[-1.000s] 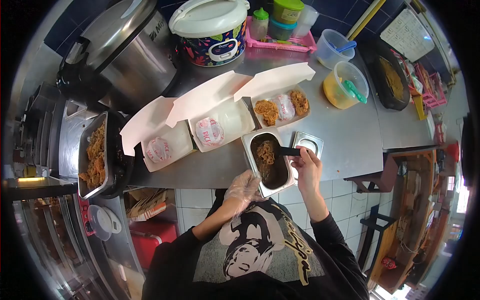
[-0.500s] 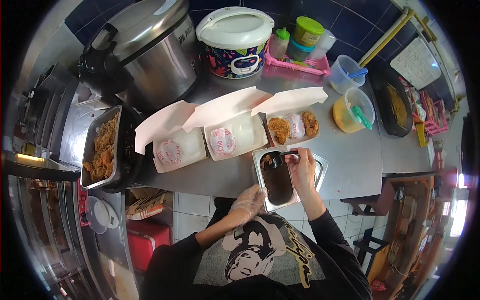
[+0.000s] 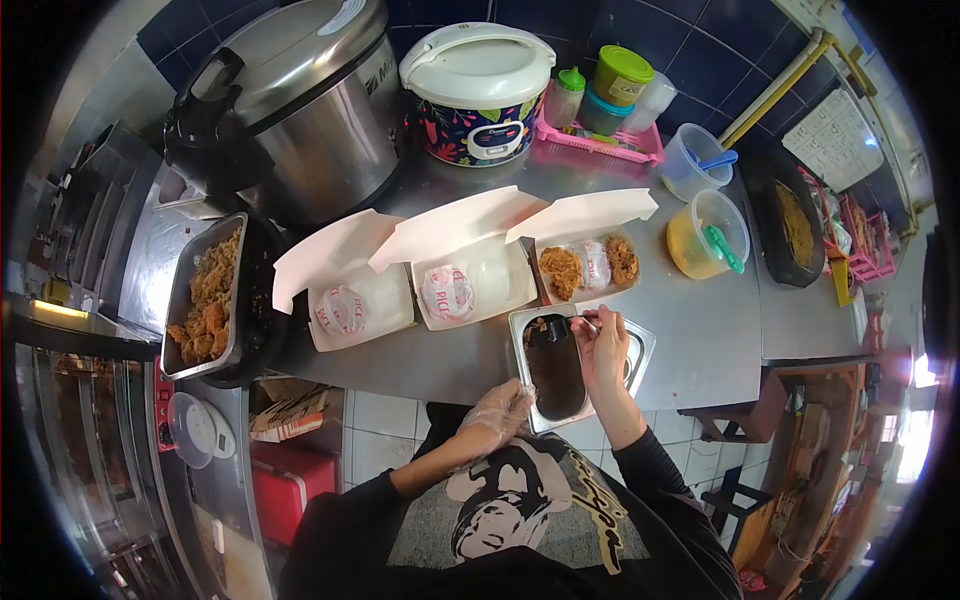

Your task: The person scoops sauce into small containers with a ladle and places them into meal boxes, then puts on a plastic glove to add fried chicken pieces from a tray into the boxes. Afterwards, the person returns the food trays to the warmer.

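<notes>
My right hand is closed around the handle of a black ladle, whose bowl sits inside the far end of a rectangular metal pan. Dark brown sauce lies in the pan. My left hand, in a clear plastic glove, grips the pan's near left edge; its fingertips are partly hidden. Just beyond stands an open paper box with fried chicken and a wrapped rice portion. Two more open boxes, a middle one and a left one, each hold a wrapped rice portion.
At left, a metal tray holds fried chicken. A large steel cooker and a flowered rice cooker stand behind. Right of the boxes are a tub of yellow liquid, a clear tub and a pink basket.
The ladle's bowl has turned and shifted slightly to the right within the pan as my right hand moved. My left hand stays at the pan's edge. The whole view has shifted a little.
</notes>
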